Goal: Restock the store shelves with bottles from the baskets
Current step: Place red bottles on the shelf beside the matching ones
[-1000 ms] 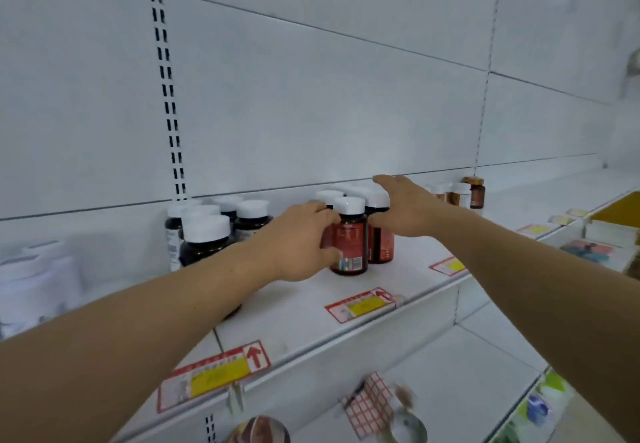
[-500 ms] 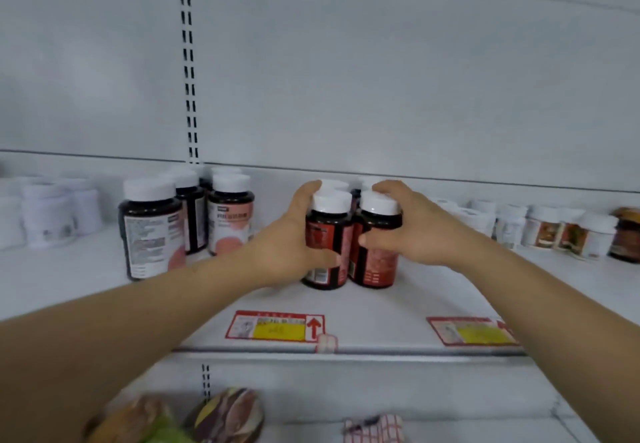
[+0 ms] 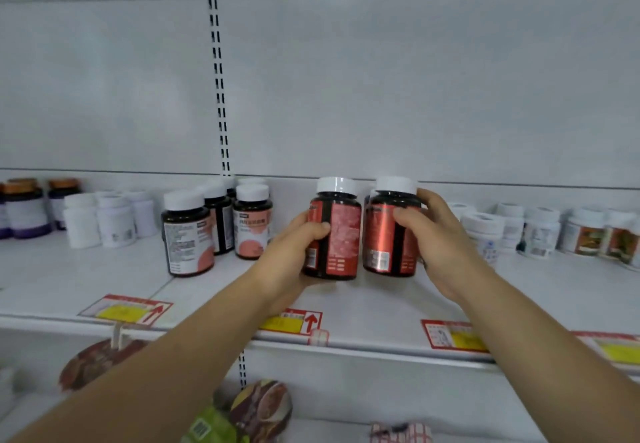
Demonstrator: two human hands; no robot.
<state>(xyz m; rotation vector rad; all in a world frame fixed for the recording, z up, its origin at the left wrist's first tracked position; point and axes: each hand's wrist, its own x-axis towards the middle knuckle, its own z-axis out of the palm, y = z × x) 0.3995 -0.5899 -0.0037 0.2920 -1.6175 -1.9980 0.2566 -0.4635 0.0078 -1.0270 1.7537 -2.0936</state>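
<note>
- The left hand (image 3: 294,252) wraps its fingers round the left bottle (image 3: 332,231), low on the label.
- The right hand (image 3: 440,234) clasps the right bottle (image 3: 393,231) at shoulder and side.
- Both bottles stand upright, just beside each other, mid-shelf (image 3: 381,307), though whether the left one's base touches down is hard to tell.
- They look rigid and fairly light; glossy labels may be slippery, so gripping the body below the white cap seems safest.
</note>
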